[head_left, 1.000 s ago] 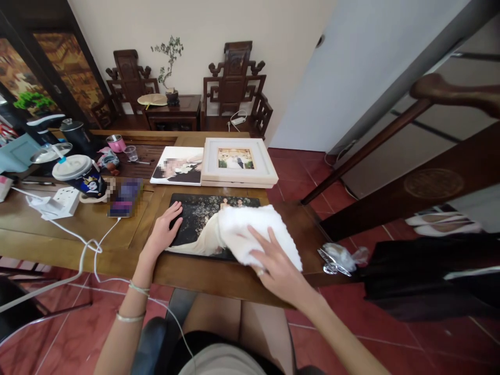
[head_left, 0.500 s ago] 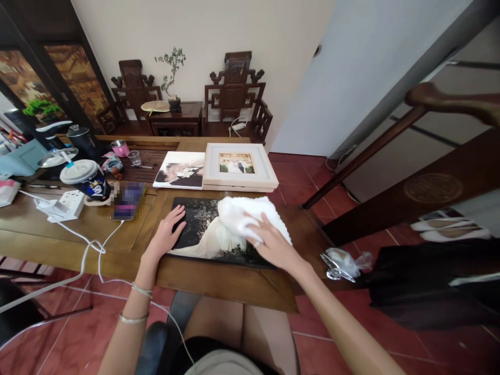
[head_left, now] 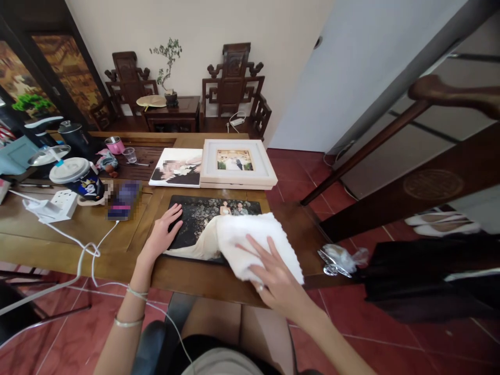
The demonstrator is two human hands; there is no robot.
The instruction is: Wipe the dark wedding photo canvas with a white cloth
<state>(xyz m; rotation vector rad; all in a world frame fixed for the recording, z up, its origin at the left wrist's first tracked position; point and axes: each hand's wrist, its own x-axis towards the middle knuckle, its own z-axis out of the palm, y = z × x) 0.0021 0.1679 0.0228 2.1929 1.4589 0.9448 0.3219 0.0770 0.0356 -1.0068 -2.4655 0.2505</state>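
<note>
A dark wedding photo panel [head_left: 201, 213] lies flat near the table's front edge, showing a couple and a long pale gown train. My left hand [head_left: 163, 232] rests open on its left edge, fingers apart. A white fluffy cloth [head_left: 238, 229] covers the panel's lower right part and extends past its front right corner. My right hand [head_left: 275, 278] has hold of the cloth from above, its fingers spread over it. The panel's lower right corner is hidden beneath the cloth.
Behind the panel are a white-framed picture [head_left: 239, 179] and a smaller photo board [head_left: 175, 174]. A phone [head_left: 124, 200], white cables and a lidded cup [head_left: 80, 177] are at left. A wooden chair [head_left: 375, 203] and a plastic bag [head_left: 339, 258] are at right.
My right hand has drawn the cloth toward me and slightly right, uncovering the couple at the top of the panel. My left hand stays on the panel's left edge.
</note>
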